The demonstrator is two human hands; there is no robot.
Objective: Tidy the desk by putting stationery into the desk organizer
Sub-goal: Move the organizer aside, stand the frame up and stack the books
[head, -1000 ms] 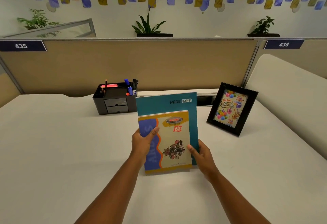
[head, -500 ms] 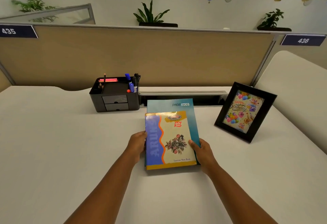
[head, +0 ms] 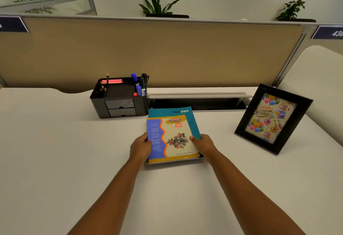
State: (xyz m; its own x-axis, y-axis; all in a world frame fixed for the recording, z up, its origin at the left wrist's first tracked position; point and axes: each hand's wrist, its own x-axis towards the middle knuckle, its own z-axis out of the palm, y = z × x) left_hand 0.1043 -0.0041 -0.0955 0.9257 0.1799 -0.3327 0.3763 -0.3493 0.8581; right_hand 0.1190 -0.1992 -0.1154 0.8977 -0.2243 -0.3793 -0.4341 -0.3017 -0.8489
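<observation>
On the desk (head: 55,151), just in front of the organizer (head: 118,103) and at its 5 o'clock, two notebooks lie stacked: a small one (head: 172,140) on a teal one (head: 187,121). The left hand (head: 141,147) grips the stack's left edge and the right hand (head: 203,143) its right edge, thumbs on top. I'd say the books are being squared and set down beside the organizer, whose slots already hold pens (head: 139,86) and a pencil (head: 107,80). A photo frame (head: 272,119) leans at 3 o'clock. Next, I'd expect both hands to let go cleanly without skewing the pile.
</observation>
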